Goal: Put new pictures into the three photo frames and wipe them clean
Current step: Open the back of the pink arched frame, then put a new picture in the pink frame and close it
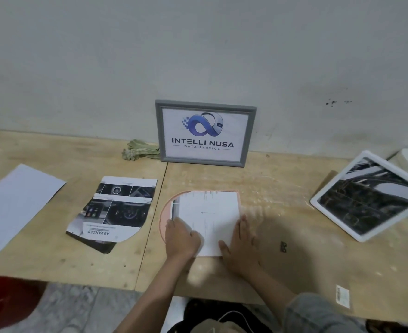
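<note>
Near the table's [294, 272] front edge, the left hand [182, 239] and right hand [242, 246] press flat, fingers uncurled, on the sheet [210, 212] over the pink frame [165, 212]; squaring its edges before letting go would likely seat it cleanly.

Pink arch-shaped frame [168, 212] is lying flat right under both hands [182, 239], with a white sheet [209, 217] on top of it. Grey frame [205, 133] with a logo print stands upright straight beyond the hands, white frame [366, 195] tilts well off to their right. Cut car printout [116, 210] lies flat just left of them.
</note>
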